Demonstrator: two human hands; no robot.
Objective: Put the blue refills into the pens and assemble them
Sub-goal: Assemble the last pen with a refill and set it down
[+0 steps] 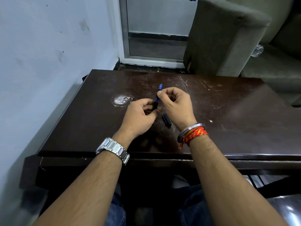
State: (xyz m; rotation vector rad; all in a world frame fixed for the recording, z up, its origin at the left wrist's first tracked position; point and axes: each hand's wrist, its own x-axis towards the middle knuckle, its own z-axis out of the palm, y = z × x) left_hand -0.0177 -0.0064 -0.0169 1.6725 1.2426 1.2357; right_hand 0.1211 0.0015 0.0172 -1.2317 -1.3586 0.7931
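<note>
A blue pen (157, 97) with a dark lower section is held tilted above the dark wooden table (228, 111), its blue top end pointing away from me. My left hand (140, 116) grips the pen's dark lower end between thumb and fingers. My right hand (176, 105) pinches the blue upper part with thumb and forefinger. A short black pen part (167, 120) lies flat on the table just below my right hand. No separate refill can be made out; the hands hide the pen's middle.
A white scuffed patch (121, 100) marks the tabletop left of my hands. A wall (48, 46) runs along the table's left side. A grey-green sofa (228, 38) stands behind the table's far right, beside a glass door (156, 30).
</note>
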